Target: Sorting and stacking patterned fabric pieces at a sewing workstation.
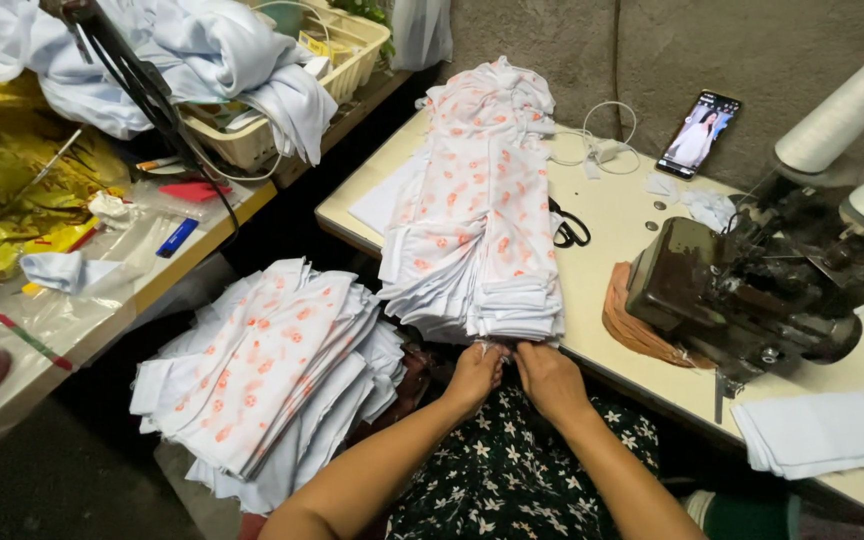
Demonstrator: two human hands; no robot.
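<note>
Nearest to the wearer, both forearms reach forward over a dark, flower-printed garment (pixel 512 480) covering the lap. The left hand (pixel 472 378) and the right hand (pixel 550 380) sit side by side, almost touching, at the near edge of the sewing table (pixel 632 215). Both hands are curled closed, fingers pinching the bottom edge of the tall stack of white fabric pieces with orange print (pixel 477 220); the fingertips are tucked under the overhanging layers, so the exact grip cannot be seen.

That stack lies lengthwise on the table, its near end hanging just over the table edge above the hands and its far end reaching toward the wall. To the left, lower than the table, a second pile of the same printed fabric (pixel 272 370) fans out loosely, well apart from the hands.

To the right on the table stands a dark overlock sewing machine (pixel 742 290) on a brown pad, with a small folded white stack (pixel 822 435) just in front of it and two white thread cones (pixel 847 115) behind it. Black scissors (pixel 567 230) lie just beside the tall stack.

Farther back, a smartphone (pixel 699 135) with a lit screen leans against the grey wall, with a white cable (pixel 602 140) near it. At far left, a cream plastic basket (pixel 342 60) holds white cloth on a cluttered bench.
</note>
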